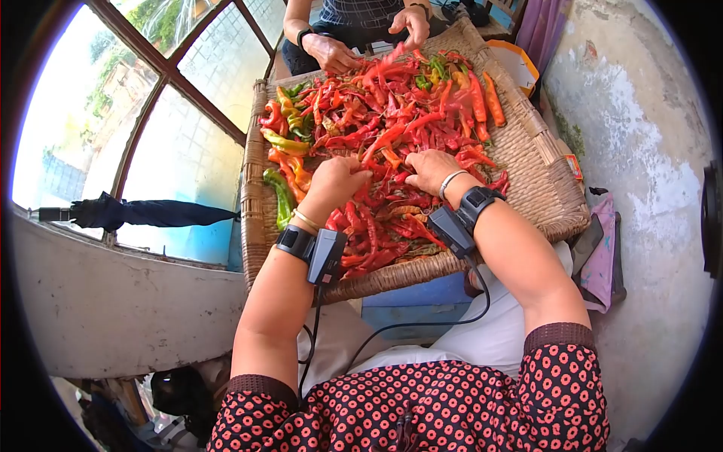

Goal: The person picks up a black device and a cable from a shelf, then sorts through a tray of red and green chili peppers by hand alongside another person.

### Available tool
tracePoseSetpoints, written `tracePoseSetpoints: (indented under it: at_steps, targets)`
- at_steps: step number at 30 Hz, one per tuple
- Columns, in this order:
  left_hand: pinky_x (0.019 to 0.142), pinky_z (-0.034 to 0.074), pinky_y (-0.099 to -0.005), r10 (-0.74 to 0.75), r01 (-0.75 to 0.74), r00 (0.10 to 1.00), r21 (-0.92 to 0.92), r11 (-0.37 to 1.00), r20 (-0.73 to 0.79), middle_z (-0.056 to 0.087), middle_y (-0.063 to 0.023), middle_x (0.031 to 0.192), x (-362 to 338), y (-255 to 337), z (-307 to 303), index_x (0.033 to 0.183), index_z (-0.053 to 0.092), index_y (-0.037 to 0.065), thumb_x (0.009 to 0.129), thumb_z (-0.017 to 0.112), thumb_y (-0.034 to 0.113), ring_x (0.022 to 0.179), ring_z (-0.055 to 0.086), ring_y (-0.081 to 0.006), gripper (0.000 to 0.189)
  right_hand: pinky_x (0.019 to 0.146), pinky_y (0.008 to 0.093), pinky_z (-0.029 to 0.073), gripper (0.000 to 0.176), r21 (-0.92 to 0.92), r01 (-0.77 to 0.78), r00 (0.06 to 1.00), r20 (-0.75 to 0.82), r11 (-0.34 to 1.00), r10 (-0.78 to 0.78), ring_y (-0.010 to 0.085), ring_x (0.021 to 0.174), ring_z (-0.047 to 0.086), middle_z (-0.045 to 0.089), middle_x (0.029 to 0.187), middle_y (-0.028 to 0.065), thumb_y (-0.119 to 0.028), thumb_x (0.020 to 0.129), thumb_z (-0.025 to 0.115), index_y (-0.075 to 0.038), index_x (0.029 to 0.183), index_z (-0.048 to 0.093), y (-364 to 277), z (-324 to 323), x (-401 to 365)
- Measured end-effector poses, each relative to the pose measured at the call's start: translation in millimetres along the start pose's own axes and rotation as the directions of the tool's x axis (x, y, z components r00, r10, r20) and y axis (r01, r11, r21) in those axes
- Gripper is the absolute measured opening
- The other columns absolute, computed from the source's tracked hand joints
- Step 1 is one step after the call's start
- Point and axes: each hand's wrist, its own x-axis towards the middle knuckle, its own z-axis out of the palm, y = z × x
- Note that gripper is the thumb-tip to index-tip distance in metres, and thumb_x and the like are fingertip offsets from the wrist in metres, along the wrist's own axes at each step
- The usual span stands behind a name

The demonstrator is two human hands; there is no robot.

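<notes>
Dotted sleeves (pixel 557 361), hands (pixel 337 181) (pixel 431 169) on red chillies (pixel 407 113)

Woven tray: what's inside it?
A heap of red, orange and green chili peppers fills the woven tray. The left hand and right hand rest on it; whatever they grip, and the tray floor below, is covered.

A broad, flat tray of woven tan wicker (pixel 544 192) carries a heap of long red chilli peppers (pixel 399 132), spread from its near edge to its far edge. Long green and yellow peppers (pixel 285 197) lie along its left edge. A few long orange peppers (pixel 493 99) lie toward its far right corner.
</notes>
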Motion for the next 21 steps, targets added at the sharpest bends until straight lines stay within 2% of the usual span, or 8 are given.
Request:
tracePoseSetpoints:
  at_steps: [6, 9, 12, 13, 14, 17, 19, 21]
  targets:
    - [0.059, 0.044, -0.0400, 0.063, -0.066, 0.988, -0.013, 0.998, -0.143, 0.056, -0.0157, 0.063, -2.2, 1.1, -5.2, 0.074, 0.061, 0.005, 0.075, 0.059, 0.028, 0.065, 0.056, -0.0332, 0.023, 0.074, 0.0392, 0.045, 0.016, 0.050, 0.114, 0.993, 0.007, 0.992, -0.115, 0.0318, 0.084, 0.057, 0.062, 0.085, 0.0122, -0.021, 0.076, 0.055, -0.011, 0.086, 0.063, 9.3, -6.5, 0.8]
    - [0.056, 0.043, -0.0393, 0.054, -0.066, 0.974, -0.048, 0.997, -0.219, 0.054, -0.0157, 0.060, -0.3, 0.8, -6.7, 0.071, 0.059, 0.003, 0.076, 0.059, 0.027, 0.060, 0.055, -0.0323, 0.024, 0.067, 0.0355, 0.047, 0.016, 0.195, 0.318, 0.948, -0.074, 0.928, -0.309, 0.0263, 0.072, 0.060, 0.062, 0.072, 0.0103, -0.019, 0.076, 0.054, -0.008, 0.080, 0.064, 7.0, -16.5, -3.3]
    - [0.050, 0.042, -0.0357, -0.009, -0.036, 0.958, -0.152, 0.988, -0.287, 0.050, -0.0148, 0.054, 0.9, 6.3, -10.1, 0.068, 0.057, 0.001, 0.077, 0.059, 0.026, 0.051, 0.052, -0.0277, 0.026, 0.045, 0.0217, 0.042, 0.024, 0.776, 0.138, 0.982, -0.025, 0.615, -0.188, 0.0072, 0.050, 0.051, 0.059, 0.065, 0.0027, -0.020, 0.083, 0.049, 0.000, 0.078, 0.062, 0.4, -36.7, -18.5]
    - [0.047, 0.040, -0.0336, -0.045, -0.026, 0.953, -0.226, 0.974, -0.301, 0.048, -0.0142, 0.051, 1.5, 7.4, -11.2, 0.066, 0.056, 0.000, 0.077, 0.059, 0.025, 0.046, 0.049, -0.0246, 0.028, 0.045, 0.0217, 0.042, 0.024, 0.775, 0.138, 0.982, -0.026, 0.616, -0.188, 0.0072, 0.050, 0.051, 0.059, 0.065, 0.0027, -0.020, 0.083, 0.049, 0.000, 0.078, 0.062, 3.2, -41.3, -19.8]
    - [0.043, 0.037, -0.0271, -0.030, -0.070, 0.942, -0.282, 0.957, -0.335, 0.046, -0.0085, 0.047, 1.7, 9.0, -11.8, 0.063, 0.055, 0.000, 0.079, 0.059, 0.024, 0.042, 0.042, -0.0138, 0.028, 0.046, 0.0218, 0.043, 0.023, 0.859, 0.203, 0.973, -0.125, 0.469, -0.193, 0.0077, 0.050, 0.052, 0.059, 0.066, 0.0030, -0.020, 0.083, 0.050, -0.001, 0.078, 0.061, 8.4, -46.3, -20.8]
    - [0.042, 0.036, -0.0233, -0.156, -0.057, 0.938, -0.581, 0.812, -0.311, 0.049, -0.0018, 0.048, -2.1, 18.9, -14.6, 0.063, 0.055, 0.001, 0.080, 0.059, 0.022, 0.043, 0.042, -0.0077, 0.028, 0.047, 0.0200, 0.044, 0.020, 0.957, 0.289, 0.955, -0.289, -0.004, -0.075, 0.0068, 0.053, 0.054, 0.059, 0.069, 0.0033, -0.020, 0.084, 0.050, -0.003, 0.082, 0.060, 15.4, -54.8, -25.0]
    - [0.042, 0.036, -0.0194, -0.151, -0.072, 0.940, -0.611, 0.788, -0.305, 0.054, 0.0027, 0.055, -0.2, 16.3, -14.9, 0.068, 0.057, 0.003, 0.083, 0.057, 0.019, 0.046, 0.044, -0.0035, 0.022, 0.050, 0.0226, 0.046, 0.021, 0.908, 0.332, 0.935, -0.353, -0.254, -0.040, 0.0077, 0.055, 0.055, 0.059, 0.070, 0.0027, -0.022, 0.085, 0.049, -0.004, 0.090, 0.058, 25.8, -56.8, -22.7]
    - [0.043, 0.040, -0.0193, -0.199, -0.117, 0.954, -0.886, 0.449, -0.227, 0.057, 0.0015, 0.062, 1.1, 19.5, -16.5, 0.075, 0.058, 0.005, 0.084, 0.056, 0.018, 0.047, 0.050, -0.0054, 0.015, 0.051, 0.0242, 0.047, 0.022, 0.867, 0.377, 0.923, -0.382, -0.325, 0.051, 0.0092, 0.057, 0.056, 0.058, 0.070, 0.0027, -0.023, 0.086, 0.049, -0.004, 0.092, 0.057, 37.2, -57.2, -17.2]
